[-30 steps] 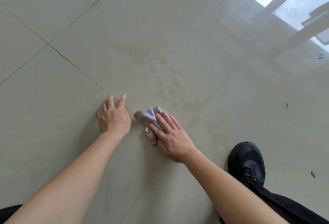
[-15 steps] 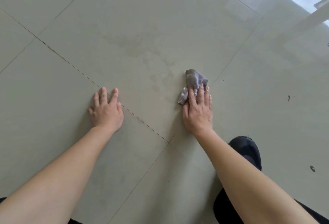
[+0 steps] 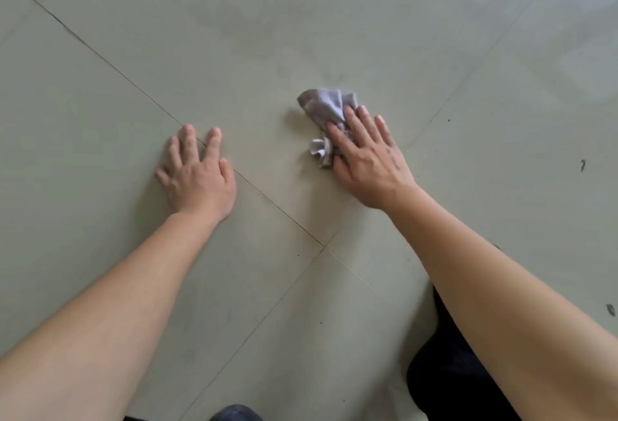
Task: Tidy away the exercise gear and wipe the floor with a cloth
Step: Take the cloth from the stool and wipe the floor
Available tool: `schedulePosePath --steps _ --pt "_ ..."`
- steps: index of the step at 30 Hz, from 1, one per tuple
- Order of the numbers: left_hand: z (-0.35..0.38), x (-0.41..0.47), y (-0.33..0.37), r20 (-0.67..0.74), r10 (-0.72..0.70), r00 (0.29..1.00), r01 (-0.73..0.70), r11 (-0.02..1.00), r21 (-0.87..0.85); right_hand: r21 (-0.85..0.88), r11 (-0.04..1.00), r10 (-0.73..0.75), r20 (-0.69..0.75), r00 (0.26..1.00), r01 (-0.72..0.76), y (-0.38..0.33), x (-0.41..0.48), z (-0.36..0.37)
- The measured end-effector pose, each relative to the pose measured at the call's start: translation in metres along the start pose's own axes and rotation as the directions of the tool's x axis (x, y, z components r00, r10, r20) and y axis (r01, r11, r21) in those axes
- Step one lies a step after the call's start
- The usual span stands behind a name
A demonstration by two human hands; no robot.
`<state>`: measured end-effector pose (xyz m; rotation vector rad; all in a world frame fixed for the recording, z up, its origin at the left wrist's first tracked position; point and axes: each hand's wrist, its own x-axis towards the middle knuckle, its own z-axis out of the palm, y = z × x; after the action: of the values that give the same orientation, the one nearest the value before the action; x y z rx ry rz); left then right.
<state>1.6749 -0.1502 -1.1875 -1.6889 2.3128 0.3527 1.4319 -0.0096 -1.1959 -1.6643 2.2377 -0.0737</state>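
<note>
A crumpled grey cloth (image 3: pixel 326 108) lies on the pale tiled floor (image 3: pixel 100 86), a little right of centre. My right hand (image 3: pixel 366 156) presses down on its near half with straight fingers, so part of the cloth is hidden under the palm. My left hand (image 3: pixel 197 174) lies flat on the floor to the left, fingers spread across a grout line, holding nothing. Faint damp streaks show on the tile beyond the cloth. No exercise gear is in view.
Dark grout lines cross the floor and meet at a joint near the middle (image 3: pixel 322 246). A black shoe and trouser leg (image 3: pixel 448 370) sit at the lower right under my forearm. Small dark specks (image 3: pixel 582 164) dot the floor on the right.
My right hand has swept the cloth from beside my left hand out to the right and away from me, fingers now angled to the left. My left hand stays planted on the floor.
</note>
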Motion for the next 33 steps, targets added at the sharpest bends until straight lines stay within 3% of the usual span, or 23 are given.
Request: schedulePosePath --steps 3,7,9,12,17,19,23,26,29,31,33 --pt "-0.004 0.002 -0.003 0.008 0.024 1.000 -0.024 1.000 0.007 0.089 0.953 0.290 -0.010 0.957 -0.288 0.030 0.036 -0.024" --pt "-0.005 0.004 -0.010 0.006 0.062 0.998 -0.062 0.997 0.044 0.192 0.858 0.493 -0.052 0.869 -0.475 0.011 0.084 -0.023" --pt "-0.005 0.006 -0.013 0.010 0.070 0.997 -0.071 0.997 0.041 0.199 0.884 0.443 -0.066 0.894 -0.423 -0.024 0.098 -0.015" --pt "-0.006 0.008 -0.015 0.018 0.097 0.995 -0.097 0.994 0.051 0.137 0.975 0.178 -0.022 0.984 -0.174 -0.075 0.091 -0.002" --pt "-0.010 0.010 -0.022 -0.004 0.097 0.995 -0.097 0.995 -0.016 0.049 0.993 -0.115 0.078 0.990 0.111 -0.081 0.056 0.001" --pt "-0.014 0.016 -0.027 -0.074 0.126 0.989 -0.131 0.989 -0.066 0.011 0.994 -0.114 0.073 0.991 0.113 -0.061 0.059 -0.004" --pt "-0.022 0.044 -0.038 -0.161 0.150 0.975 -0.163 0.984 -0.069 0.020 0.996 0.091 0.017 0.996 -0.091 -0.028 0.088 -0.020" --pt "-0.029 0.076 -0.051 -0.186 0.047 0.981 -0.060 0.996 -0.068 0.067 0.976 0.208 0.011 0.978 -0.209 -0.024 0.122 -0.030" --pt "-0.031 0.112 -0.073 -0.126 -0.132 0.983 0.123 0.990 -0.073 0.139 0.942 0.308 0.007 0.951 -0.306 -0.037 0.159 -0.032" --pt "-0.024 0.125 -0.086 -0.088 -0.228 0.970 0.218 0.969 -0.114 0.147 0.949 0.284 -0.010 0.959 -0.280 -0.057 0.174 -0.027" --pt "-0.013 0.127 -0.091 -0.132 -0.236 0.963 0.220 0.967 -0.128 0.125 0.981 0.157 -0.033 0.987 -0.152 -0.086 0.182 -0.016"
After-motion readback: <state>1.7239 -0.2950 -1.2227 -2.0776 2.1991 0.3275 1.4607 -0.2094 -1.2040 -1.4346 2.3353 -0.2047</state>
